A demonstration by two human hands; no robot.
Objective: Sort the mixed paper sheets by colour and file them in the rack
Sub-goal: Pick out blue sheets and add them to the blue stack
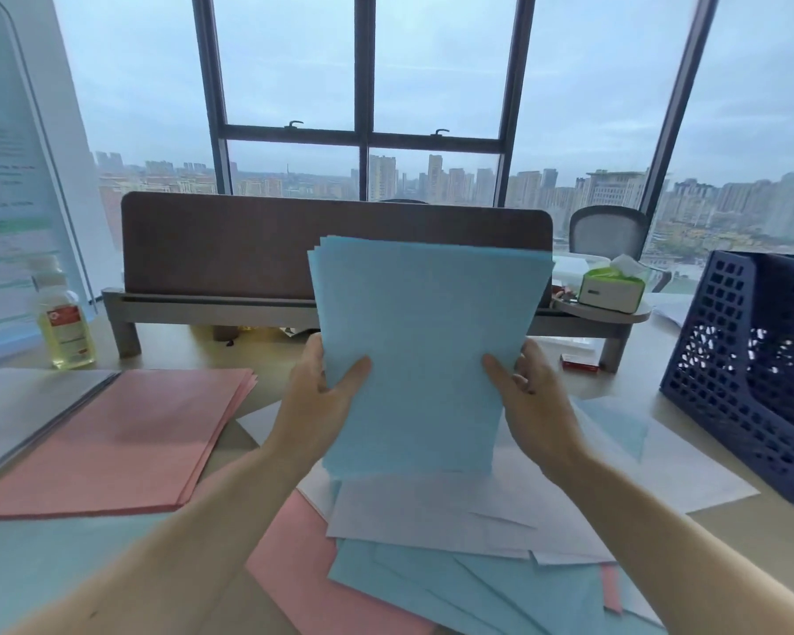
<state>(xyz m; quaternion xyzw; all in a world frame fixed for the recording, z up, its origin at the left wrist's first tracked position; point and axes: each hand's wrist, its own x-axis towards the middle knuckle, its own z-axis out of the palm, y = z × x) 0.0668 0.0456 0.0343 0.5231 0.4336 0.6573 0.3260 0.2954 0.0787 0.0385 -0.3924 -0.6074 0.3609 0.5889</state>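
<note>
A stack of blue sheets [425,341] stands upright above the desk, held at its lower sides by my left hand [322,396] and my right hand [530,396]. Below it lies a mixed pile of white, blue and pink sheets [432,543]. A squared pile of pink sheets [125,442] rests on the desk at the left, with a white pile [24,405] beside it at the far left. More blue paper [56,570] lies at the near left. The dark blue perforated rack [752,373] stands at the right edge of the desk.
A brown desk divider [230,245] on a grey stand runs across the back. A bottle of yellowish liquid [65,323] stands at the back left. A green tissue box [613,286] sits on a small shelf at the back right, a small red box [579,362] below it.
</note>
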